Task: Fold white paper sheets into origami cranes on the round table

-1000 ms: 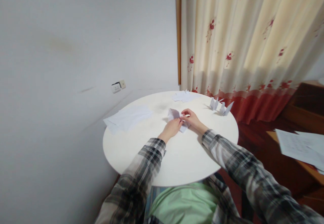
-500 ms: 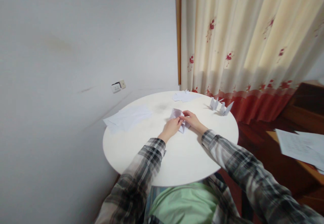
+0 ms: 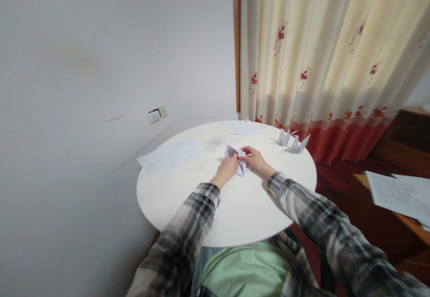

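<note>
Your left hand (image 3: pixel 227 168) is nearly closed, thumb and fingers pinching the folded paper (image 3: pixel 242 170) along its upper part. Your right hand (image 3: pixel 254 157) is partly curled, fingertips at the right side of the paper; whether they grip it cannot be told from this view. The folded paper sits on the round white table (image 3: pixel 248 216) — beyond its middle, with creased flaps raised. Loose sheets (image 3: pixel 173 153) lie at the left; two folded paper figures (image 3: pixel 300 144) stand near the right edge.
</note>
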Demonstrator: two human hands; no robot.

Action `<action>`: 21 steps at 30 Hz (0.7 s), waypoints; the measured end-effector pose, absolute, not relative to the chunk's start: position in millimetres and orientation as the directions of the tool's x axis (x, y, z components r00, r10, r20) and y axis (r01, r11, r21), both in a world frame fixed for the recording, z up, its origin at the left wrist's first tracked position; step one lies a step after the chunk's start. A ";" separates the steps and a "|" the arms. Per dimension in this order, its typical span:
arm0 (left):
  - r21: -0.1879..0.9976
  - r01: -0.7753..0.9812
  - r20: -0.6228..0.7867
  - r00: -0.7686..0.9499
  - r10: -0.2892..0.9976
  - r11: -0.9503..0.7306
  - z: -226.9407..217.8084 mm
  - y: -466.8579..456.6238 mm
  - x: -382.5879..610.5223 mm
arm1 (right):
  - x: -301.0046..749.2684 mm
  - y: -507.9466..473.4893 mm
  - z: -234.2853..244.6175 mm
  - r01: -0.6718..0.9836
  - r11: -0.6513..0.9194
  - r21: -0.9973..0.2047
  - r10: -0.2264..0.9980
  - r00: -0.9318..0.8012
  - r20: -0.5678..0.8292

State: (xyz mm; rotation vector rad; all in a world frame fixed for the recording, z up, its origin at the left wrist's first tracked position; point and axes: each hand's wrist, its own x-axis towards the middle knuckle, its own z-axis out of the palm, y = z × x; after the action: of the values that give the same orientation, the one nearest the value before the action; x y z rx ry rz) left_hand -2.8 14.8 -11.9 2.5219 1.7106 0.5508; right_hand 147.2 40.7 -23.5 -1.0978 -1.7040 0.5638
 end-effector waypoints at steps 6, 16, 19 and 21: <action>0.215 0.907 0.283 0.297 0.912 -0.362 -14.6 19.2 -2.5 | 148.5 42.6 -25.5 0.455 0.463 -0.760 0.878 -0.119 0.464; 0.236 0.898 0.324 0.288 0.901 -0.372 -15.6 20.1 -2.0 | 149.6 45.7 -27.3 0.587 0.460 -0.666 0.859 -0.104 0.502; 0.239 0.892 0.330 0.297 0.896 -0.383 -15.6 19.5 -1.7 | 150.1 46.7 -27.3 0.624 0.434 -0.650 0.868 -0.095 0.488; 0.234 0.881 0.355 0.317 0.880 -0.412 -15.2 18.6 -1.6 | 150.6 46.9 -27.2 0.644 0.410 -0.645 0.876 -0.080 0.476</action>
State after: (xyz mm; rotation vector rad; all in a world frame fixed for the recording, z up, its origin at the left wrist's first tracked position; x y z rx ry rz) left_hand -1.6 18.6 -15.2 2.5515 1.7054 0.6846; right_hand 150.6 46.9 -27.2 -1.3138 -1.8041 0.3374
